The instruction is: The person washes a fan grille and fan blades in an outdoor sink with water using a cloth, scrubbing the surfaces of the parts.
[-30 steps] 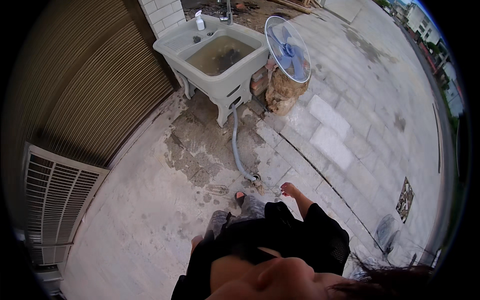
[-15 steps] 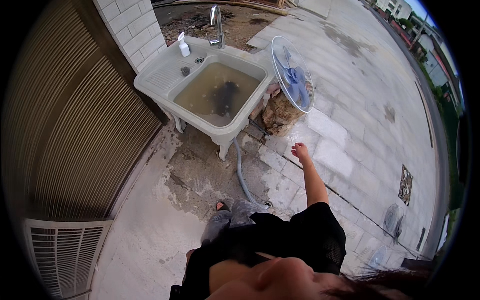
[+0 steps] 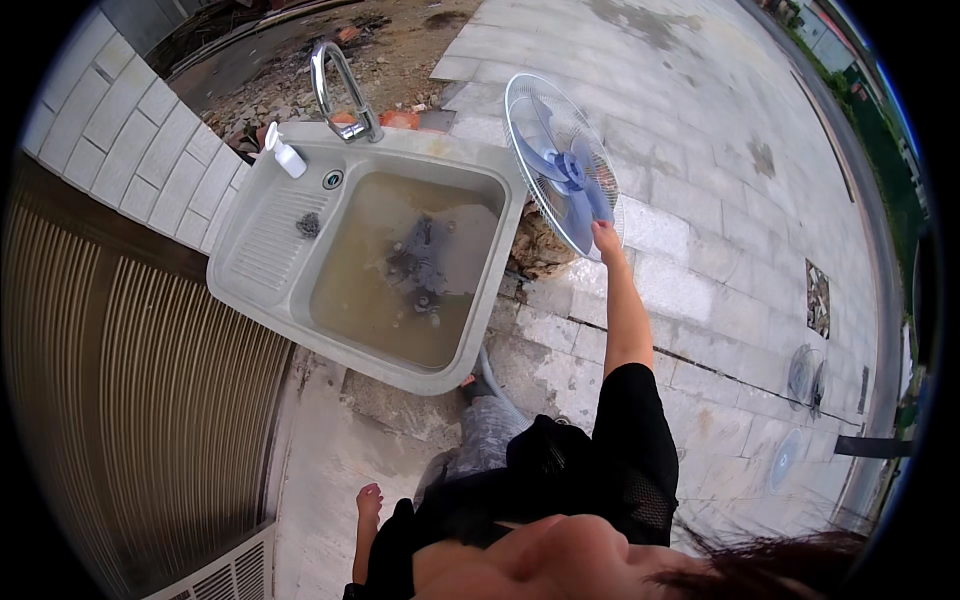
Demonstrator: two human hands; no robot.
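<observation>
Our left hand [image 3: 369, 498] is on the near side of the sink [image 3: 425, 379], fingers loosely curled, with nothing we can see in it. Our right hand [image 3: 605, 241] touches the near edge of the fan [image 3: 569, 170]; we can't be sure its fingers go round the wire. The fan is just right of the sink, above a brown lump [image 3: 540, 245]. We think it is light and stiff, but its blue blades might crack. The outside ring looks best to hold. We can read no words on it.
</observation>
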